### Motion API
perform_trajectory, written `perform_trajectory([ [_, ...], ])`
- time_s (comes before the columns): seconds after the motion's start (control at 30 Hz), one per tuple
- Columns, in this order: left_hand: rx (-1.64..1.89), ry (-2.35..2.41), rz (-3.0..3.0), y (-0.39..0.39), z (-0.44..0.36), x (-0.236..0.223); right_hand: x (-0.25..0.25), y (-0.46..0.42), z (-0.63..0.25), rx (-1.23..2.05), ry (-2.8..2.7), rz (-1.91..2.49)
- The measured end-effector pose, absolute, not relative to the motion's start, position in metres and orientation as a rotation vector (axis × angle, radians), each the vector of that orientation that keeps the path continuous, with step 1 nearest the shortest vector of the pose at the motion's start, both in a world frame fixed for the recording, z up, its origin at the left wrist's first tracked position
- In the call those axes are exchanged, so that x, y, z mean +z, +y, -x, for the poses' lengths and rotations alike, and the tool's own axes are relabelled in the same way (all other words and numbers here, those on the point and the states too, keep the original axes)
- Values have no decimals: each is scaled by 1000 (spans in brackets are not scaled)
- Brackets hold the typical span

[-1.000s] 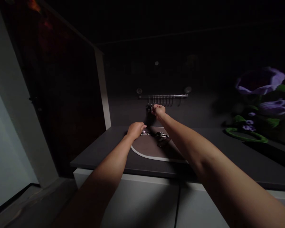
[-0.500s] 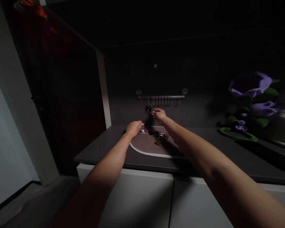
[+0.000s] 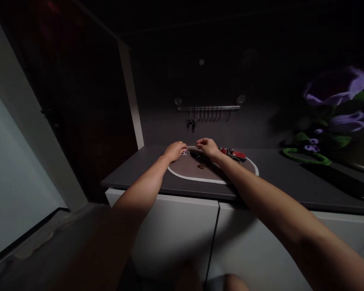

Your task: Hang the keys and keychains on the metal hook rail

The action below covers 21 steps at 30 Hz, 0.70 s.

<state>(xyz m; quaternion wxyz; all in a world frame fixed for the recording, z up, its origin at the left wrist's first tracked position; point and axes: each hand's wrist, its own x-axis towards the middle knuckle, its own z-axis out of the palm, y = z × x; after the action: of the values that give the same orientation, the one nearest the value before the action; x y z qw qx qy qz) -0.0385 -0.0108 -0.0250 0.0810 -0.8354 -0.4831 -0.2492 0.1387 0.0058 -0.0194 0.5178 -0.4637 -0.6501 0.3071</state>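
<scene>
At the left end of the oval mat (image 3: 185,171), my left hand (image 3: 174,151) rests low with its fingers curled together beside a small silvery key ring (image 3: 187,153). What lies under those fingertips is hidden. My right hand (image 3: 208,147) hovers over the back of the mat, thumb and fingers apart, with nothing visible in them. Dark objects lie in shadow beneath it. A bunch of keys (image 3: 192,124) hangs from a hook on the clear wall rail (image 3: 209,108). A round brass-coloured piece (image 3: 202,166) lies on the mat. Red and dark key holders (image 3: 239,155) lie behind my right wrist.
The grey counter (image 3: 133,171) runs above white cabinet doors (image 3: 176,222). Purple flowers (image 3: 348,121) and a green ring (image 3: 306,157) stand at the right, with a flat black object (image 3: 342,180) in front. A dark door (image 3: 87,121) is at the left.
My right hand has come down from the hanging keys to just above the mat, and the keys stay on the hook. My left hand stays by the mat's left end. The view has tilted down.
</scene>
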Motion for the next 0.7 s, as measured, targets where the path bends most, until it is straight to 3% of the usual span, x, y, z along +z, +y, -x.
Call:
perform_trajectory([
  [0.17,-630,-1322,2523,-9,31,-27,-24,4,-151,280,-1985,1365],
  [0.33,-503,-1239,2501,-6,24,-30,-18,2,-151,49,-2272,1498],
  [0.7,-389,-1193,2481,-8,14,-35,-14,5,-151,106,-2319,1610],
])
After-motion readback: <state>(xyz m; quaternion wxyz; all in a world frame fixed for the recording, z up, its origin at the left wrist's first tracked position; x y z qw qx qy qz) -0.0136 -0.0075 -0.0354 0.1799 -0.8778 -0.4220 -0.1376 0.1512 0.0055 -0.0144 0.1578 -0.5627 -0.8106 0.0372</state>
